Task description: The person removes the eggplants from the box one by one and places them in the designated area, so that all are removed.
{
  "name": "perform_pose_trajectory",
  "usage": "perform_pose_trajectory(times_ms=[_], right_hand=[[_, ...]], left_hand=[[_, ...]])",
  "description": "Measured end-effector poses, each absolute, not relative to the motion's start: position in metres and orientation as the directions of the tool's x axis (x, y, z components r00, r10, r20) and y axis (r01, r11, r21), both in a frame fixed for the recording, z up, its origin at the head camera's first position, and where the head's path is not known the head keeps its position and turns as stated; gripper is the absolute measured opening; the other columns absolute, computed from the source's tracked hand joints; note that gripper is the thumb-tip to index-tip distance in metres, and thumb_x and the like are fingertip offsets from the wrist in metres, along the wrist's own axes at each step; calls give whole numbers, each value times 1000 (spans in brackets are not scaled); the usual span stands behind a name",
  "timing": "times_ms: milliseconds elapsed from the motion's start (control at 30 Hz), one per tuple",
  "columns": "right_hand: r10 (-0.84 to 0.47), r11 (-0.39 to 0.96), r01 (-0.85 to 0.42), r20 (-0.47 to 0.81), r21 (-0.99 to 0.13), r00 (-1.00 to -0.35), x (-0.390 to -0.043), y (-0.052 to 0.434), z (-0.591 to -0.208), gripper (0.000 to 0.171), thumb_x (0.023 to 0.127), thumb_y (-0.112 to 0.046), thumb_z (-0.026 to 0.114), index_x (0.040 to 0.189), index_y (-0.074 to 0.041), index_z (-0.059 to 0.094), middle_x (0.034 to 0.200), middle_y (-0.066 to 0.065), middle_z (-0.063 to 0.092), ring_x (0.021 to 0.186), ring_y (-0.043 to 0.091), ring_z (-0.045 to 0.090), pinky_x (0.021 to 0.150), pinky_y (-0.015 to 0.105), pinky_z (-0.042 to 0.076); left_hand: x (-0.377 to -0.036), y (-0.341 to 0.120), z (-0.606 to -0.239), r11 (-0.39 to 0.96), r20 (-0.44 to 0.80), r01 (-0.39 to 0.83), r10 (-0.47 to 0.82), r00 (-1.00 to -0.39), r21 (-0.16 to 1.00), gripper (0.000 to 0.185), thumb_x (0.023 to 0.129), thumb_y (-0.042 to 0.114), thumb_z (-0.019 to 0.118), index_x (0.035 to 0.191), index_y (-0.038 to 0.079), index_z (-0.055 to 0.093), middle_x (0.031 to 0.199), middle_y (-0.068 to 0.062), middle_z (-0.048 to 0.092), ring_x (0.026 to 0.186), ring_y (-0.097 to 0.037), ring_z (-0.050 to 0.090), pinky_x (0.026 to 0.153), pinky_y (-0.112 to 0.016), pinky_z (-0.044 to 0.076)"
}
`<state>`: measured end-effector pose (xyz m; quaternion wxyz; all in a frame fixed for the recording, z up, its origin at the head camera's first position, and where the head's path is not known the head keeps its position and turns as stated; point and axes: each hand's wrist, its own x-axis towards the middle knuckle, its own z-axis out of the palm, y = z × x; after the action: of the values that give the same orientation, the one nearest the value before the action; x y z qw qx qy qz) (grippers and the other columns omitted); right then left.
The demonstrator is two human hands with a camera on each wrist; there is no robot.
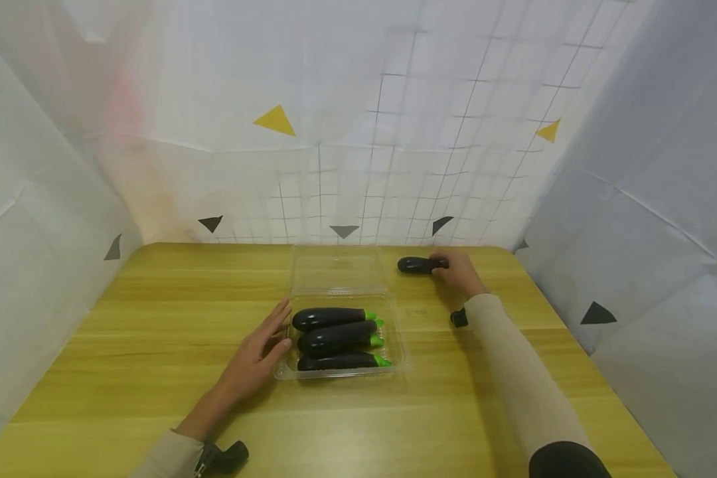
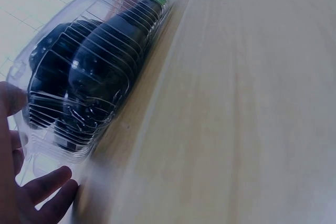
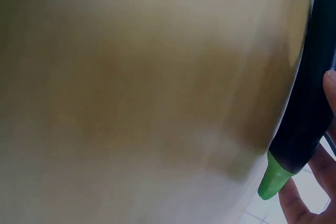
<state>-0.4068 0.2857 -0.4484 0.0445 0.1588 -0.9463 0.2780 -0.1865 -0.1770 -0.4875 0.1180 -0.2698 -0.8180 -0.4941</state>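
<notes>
A clear plastic clamshell box (image 1: 399, 362) sits mid-table, its lid (image 1: 338, 270) lying open toward the back wall. Three dark purple eggplants (image 1: 334, 338) with green stems lie side by side inside it. My left hand (image 1: 277, 328) rests against the box's left edge with straight fingers; the left wrist view shows the ribbed box wall (image 2: 47, 145), the eggplants (image 2: 100, 61) behind it and my fingers (image 2: 31, 192) at its corner. My right hand (image 1: 454, 269) grips a fourth eggplant (image 1: 418, 265) lying on the table at the back right. The right wrist view shows that eggplant (image 3: 307, 114) with fingers (image 3: 299, 203) under its green stem.
The wooden table (image 1: 155, 318) is enclosed by white sheet walls on the left, back and right, with small triangle marks. Bare wood spans the left side and the front. Black wrist cameras (image 1: 459, 318) ride on both sleeves.
</notes>
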Motion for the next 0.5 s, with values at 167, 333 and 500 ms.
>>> perform_pose_trajectory(times_ms=[167, 333, 500], right_hand=[[-276, 805, -322, 164, -499, -947, -407, 285, -451, 36, 97, 2, 70, 132, 7, 66, 135, 27, 62, 125, 47, 57, 109, 58, 44], [-301, 813, -346, 172, -468, -938, -408, 286, -453, 38, 96, 2, 71, 133, 8, 65, 136, 28, 62, 124, 48, 58, 107, 58, 46], [-301, 810, -353, 186, -468, -935, -405, 285, -453, 36, 95, 4, 71, 130, 8, 67, 131, 28, 64, 122, 47, 59, 107, 58, 45]], left_hand=[[-188, -178, -488, 369, 451, 551, 326, -831, 748, 62, 108, 10, 57, 164, 16, 33, 170, -12, 24, 136, -33, 52, 107, -51, 48], [-188, -178, -488, 361, 459, 557, 325, -827, 748, 61, 106, 8, 59, 163, 9, 35, 169, -13, 25, 135, -34, 53, 106, -51, 48], [-188, -178, -489, 362, 465, 561, 321, -825, 745, 62, 105, 5, 61, 162, 5, 36, 168, -14, 26, 134, -36, 54, 105, -53, 49]])
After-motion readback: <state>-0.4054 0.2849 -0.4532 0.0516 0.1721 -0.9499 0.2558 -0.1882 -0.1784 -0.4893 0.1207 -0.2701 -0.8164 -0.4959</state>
